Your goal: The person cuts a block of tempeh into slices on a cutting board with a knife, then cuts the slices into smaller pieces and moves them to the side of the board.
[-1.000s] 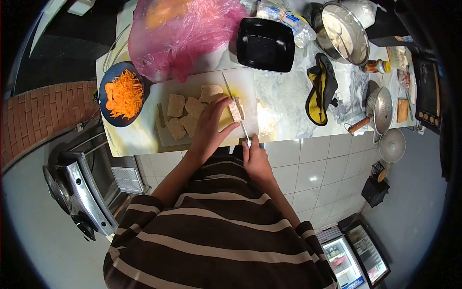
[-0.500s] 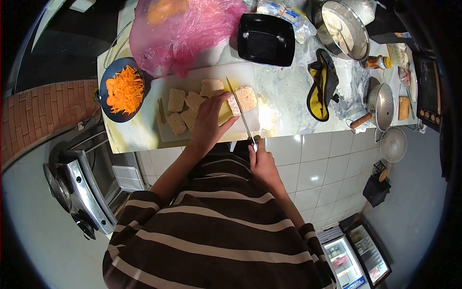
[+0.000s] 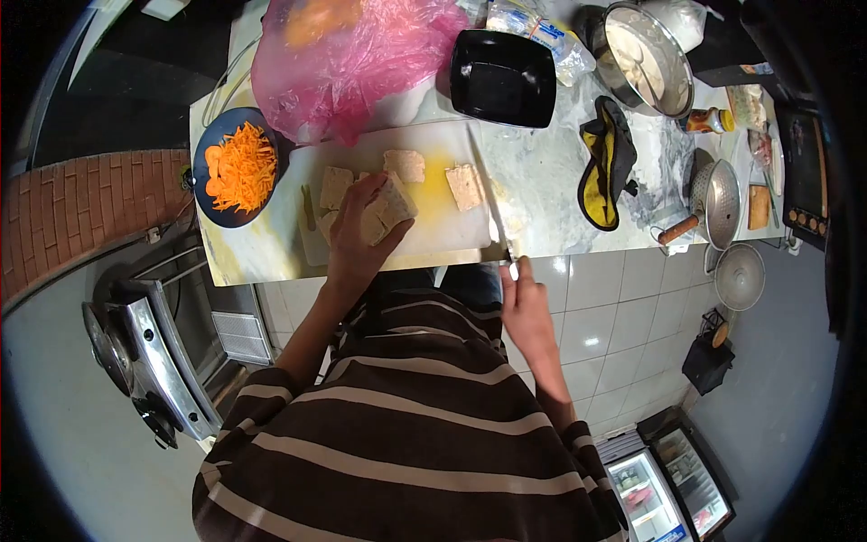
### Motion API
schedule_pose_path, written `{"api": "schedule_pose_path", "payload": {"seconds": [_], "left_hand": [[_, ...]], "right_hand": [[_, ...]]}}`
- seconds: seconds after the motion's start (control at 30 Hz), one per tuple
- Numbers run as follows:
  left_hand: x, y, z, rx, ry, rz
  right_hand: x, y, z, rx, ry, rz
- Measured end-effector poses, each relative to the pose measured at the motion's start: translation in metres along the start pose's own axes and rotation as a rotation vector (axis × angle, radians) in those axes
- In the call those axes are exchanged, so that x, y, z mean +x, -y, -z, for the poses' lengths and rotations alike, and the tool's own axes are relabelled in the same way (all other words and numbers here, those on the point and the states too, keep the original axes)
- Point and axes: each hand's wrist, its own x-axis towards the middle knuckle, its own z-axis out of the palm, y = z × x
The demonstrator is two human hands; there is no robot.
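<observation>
My left hand is closed around a pale tempeh piece, gripped between thumb and fingers over the white cutting board. Other tempeh slices lie there: one slice behind the hand, another slice toward the right, and a slice on the left; some are partly covered by my hand. My right hand grips the handle of a knife. Its blade points away from me along the board's right edge, apart from the tempeh.
A dark plate of shredded carrot stands at the left. Behind the board are a pink plastic bag and a black bowl. To the right lie a black-yellow pouch-like item, a metal pot and a strainer.
My left hand has moved left with the tempeh piece, away from the slice on the right. My right hand has drawn the knife rightward to the board's edge.
</observation>
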Motion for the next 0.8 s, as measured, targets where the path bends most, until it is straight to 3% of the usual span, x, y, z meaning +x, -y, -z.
{"api": "schedule_pose_path", "payload": {"seconds": [0.23, 0.53, 0.8], "left_hand": [[0.007, -0.007, 0.007, 0.094, 0.016, -0.013], [0.027, -0.017, -0.009, 0.029, 0.010, -0.112], [0.038, -0.020, -0.039, -0.006, 0.179, -0.058]], "right_hand": [[0.008, -0.018, 0.000, -0.180, -0.072, 0.003], [-0.009, -0.011, -0.027, -0.047, 0.141, 0.015], [-0.016, -0.017, -0.009, 0.089, 0.048, -0.115]]}}
